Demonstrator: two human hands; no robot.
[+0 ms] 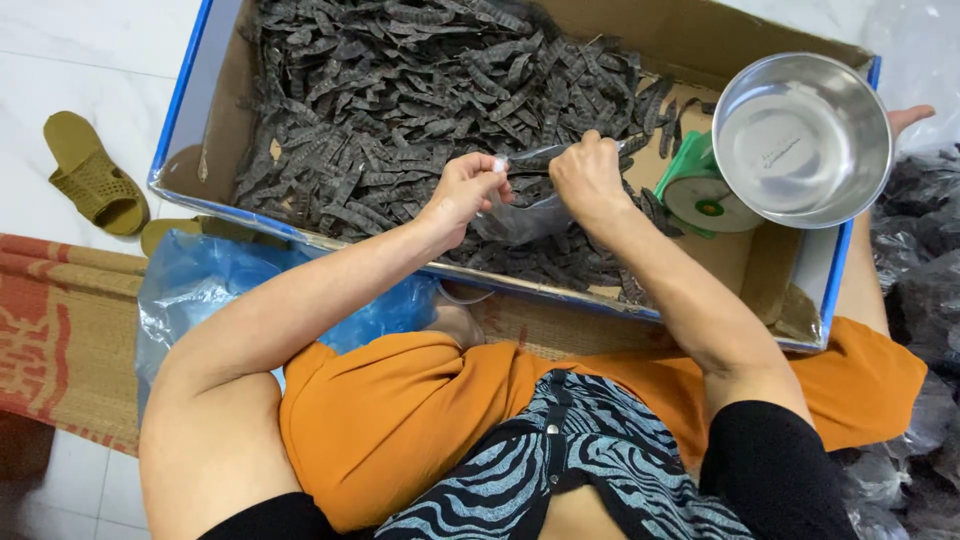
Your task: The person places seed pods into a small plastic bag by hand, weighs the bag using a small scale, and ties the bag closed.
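My left hand (466, 190) and my right hand (587, 176) both pinch the rim of a clear plastic bag (520, 215), holding it between them over a large cardboard box (205, 130). The box is filled with a heap of dark dried pods (400, 90). The bag hangs just above the pods near the box's front wall; I cannot tell what is inside it.
A green kitchen scale (697, 190) with a steel bowl (803, 140) stands in the box's right end. A blue plastic bag (215, 290) lies left of my orange-clad knees. Olive slippers (90, 175) sit on the white tiles, a woven mat (60, 330) below, dark bagged goods (925, 260) at right.
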